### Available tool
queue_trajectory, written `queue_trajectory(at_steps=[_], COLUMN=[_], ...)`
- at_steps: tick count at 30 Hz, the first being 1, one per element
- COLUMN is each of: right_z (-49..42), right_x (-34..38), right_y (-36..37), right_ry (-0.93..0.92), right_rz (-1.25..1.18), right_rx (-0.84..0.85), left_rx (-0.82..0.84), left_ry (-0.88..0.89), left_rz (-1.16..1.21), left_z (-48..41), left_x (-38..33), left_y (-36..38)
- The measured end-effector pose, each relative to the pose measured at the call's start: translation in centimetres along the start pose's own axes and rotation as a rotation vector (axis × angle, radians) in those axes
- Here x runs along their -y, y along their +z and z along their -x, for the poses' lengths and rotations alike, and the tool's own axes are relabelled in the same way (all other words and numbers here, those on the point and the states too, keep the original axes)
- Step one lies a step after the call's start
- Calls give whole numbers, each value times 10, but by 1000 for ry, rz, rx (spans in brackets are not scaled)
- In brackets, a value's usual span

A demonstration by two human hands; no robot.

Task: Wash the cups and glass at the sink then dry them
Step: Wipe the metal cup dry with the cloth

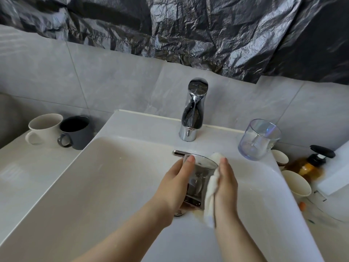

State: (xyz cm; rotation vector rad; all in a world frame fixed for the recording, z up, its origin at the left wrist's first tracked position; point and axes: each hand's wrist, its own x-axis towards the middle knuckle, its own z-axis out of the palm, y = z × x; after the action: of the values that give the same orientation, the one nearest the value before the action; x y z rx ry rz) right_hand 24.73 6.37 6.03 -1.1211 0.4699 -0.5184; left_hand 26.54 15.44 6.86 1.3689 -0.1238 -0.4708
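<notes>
Glass is what I have between the palms: a clear, smoke-tinted glass tumbler (198, 178), tipped mouth-away, held low over the white ceramic sink (113, 176) just above the drain (179, 212). The left hand (175, 178) is wrapped round its left wall, a fingertip at the rim. The right hand (225, 184) holds a soft white cloth (211, 188) against the right wall, a tail hanging by the wrist; its fingers beyond the tumbler are hidden from me. Both hands close on the one tumbler, one each side.

I judge it wet, slick, thin-walled and brittle, light enough for one hand; the sink beneath is hard, so a slip would likely chip it. The best hold is round the mid-wall with the thick base toward the palm, never a pinch at the rim; the cloth side gives surer friction.

Further out, the chrome tap (192, 110) stands at the far edge, and I see no water running. A second clear tumbler (258, 139) with a bluish sheen sits on the far right rim. On the left counter (28, 167) a white mug (45, 129) and a dark grey mug (76, 131) stand side by side. Right of the sink are an amber pump bottle (311, 165) and pale paper cups (296, 184)
</notes>
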Motion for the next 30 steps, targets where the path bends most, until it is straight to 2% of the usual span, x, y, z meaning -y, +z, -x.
queue_trajectory(at_steps=[2,4,6,7,9,11,12,14,17,19,22,25,28,30], right_z=[9,23,30,27,19,15,15,19,29,32,32,24,14,14], right_x=[-5,-11,-14,-13,-7,7,9,7,2,0,6,2,-1,-4], right_y=[-1,3,7,7,2,-1,-4,-5,2,6,10,5,0,0], right_ry=[-117,-256,-287,-267,-149,154,246,177,-94,-143,-102,-64,283,287], right_rz=[200,476,630,614,351,79,-45,4,323,400,347,224,-123,-76], right_rx=[74,238,374,400,341,345,352,319,293,278,212,158,210,223], left_rx=[-3,-49,-63,-54,27,129,140,107,50,27,-60,-92,-4,14], left_ry=[-45,-83,-85,-80,-108,-171,-183,-152,-61,26,123,64,-57,-107], left_rz=[22,83,107,100,91,78,68,75,83,67,-7,49,87,115], left_z=[-2,-5,-8,-9,-5,-1,0,-1,-1,-1,-2,-2,1,1], left_x=[1,-2,-4,-3,-5,-4,-3,-2,-6,-8,-12,-11,-7,-4], left_y=[-1,-6,-13,-16,-14,-7,-5,-5,-11,-14,-15,-14,-9,-6])
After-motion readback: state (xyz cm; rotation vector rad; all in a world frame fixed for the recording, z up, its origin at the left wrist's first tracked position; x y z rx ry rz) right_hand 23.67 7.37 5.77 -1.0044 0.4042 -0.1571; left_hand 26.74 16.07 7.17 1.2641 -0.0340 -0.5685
